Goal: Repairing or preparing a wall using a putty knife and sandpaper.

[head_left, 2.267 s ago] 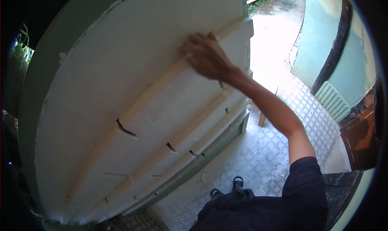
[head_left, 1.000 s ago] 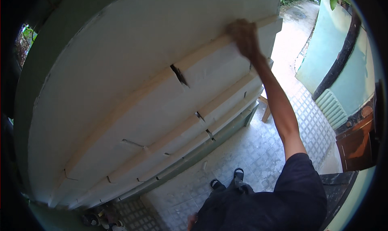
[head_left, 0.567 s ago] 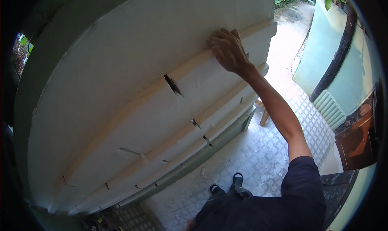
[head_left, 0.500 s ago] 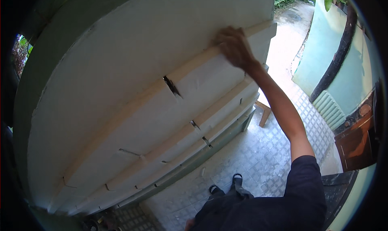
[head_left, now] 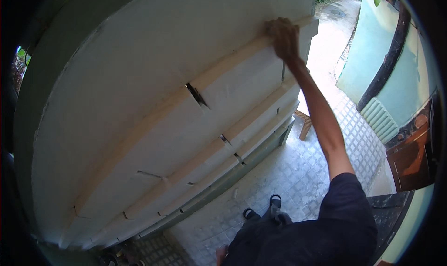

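Observation:
High on a whitish panelled wall (head_left: pixel 153 140), my right hand (head_left: pixel 286 39) is at a long cream ledge (head_left: pixel 233 61), close to the ledge's right end. Its fingers are curled down against the ledge. Whatever is under them, if anything, is hidden, and the hand is slightly blurred. My right arm stretches up to it in a dark sleeve. Low in the view, my left hand (head_left: pixel 221 254) shows only in part beside my dark shirt; its fingers cannot be made out.
Further ledges (head_left: pixel 205 154) run below, with dark notches (head_left: pixel 198 96) cut into them. My sandalled feet (head_left: pixel 274 201) stand on a patterned tile floor (head_left: pixel 298 173). A woven-textured furniture leg (head_left: pixel 305 127) stands past the wall's end. Brown cabinet (head_left: pixel 409 166) at right.
My right hand has slid along the ledge, up and to the right, toward its end. My left hand shows slightly more at the lower edge.

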`<state>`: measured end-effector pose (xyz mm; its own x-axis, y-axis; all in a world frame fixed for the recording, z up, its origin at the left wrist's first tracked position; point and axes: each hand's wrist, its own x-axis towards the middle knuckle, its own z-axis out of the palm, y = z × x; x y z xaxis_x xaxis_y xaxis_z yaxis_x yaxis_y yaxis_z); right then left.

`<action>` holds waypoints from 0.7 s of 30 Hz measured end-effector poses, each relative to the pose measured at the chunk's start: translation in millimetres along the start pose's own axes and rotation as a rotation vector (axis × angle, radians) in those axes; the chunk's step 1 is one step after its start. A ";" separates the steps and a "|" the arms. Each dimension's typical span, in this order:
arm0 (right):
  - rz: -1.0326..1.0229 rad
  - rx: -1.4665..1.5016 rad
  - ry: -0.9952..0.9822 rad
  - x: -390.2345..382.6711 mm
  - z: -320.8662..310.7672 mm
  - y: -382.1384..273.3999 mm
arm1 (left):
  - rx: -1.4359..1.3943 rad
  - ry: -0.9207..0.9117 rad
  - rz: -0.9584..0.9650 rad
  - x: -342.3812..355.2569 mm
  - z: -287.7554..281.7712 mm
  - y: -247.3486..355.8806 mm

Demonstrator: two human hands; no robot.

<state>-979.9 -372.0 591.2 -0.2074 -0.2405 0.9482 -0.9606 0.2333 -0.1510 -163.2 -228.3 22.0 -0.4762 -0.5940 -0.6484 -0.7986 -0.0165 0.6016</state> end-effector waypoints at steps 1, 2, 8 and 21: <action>-0.119 -0.006 0.094 -10.9 13.5 -1.8 | 0.004 -0.009 0.012 7.0 -0.5 4.1; -0.182 0.044 -0.049 -15.4 20.6 -54.4 | 0.069 0.020 0.076 4.6 -2.3 4.9; 0.107 0.078 -0.118 12.8 -16.8 -0.5 | 0.547 0.031 0.565 -0.1 -24.7 13.5; -0.152 0.159 -0.255 -6.6 -31.3 -83.7 | -0.577 0.131 -0.362 19.9 -41.3 70.6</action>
<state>-892.3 -360.4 606.4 -0.0796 -0.4938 0.8659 -0.9968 0.0318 -0.0735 -213.8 -274.5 70.8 -0.1394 -0.5625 -0.8149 -0.5583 -0.6351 0.5339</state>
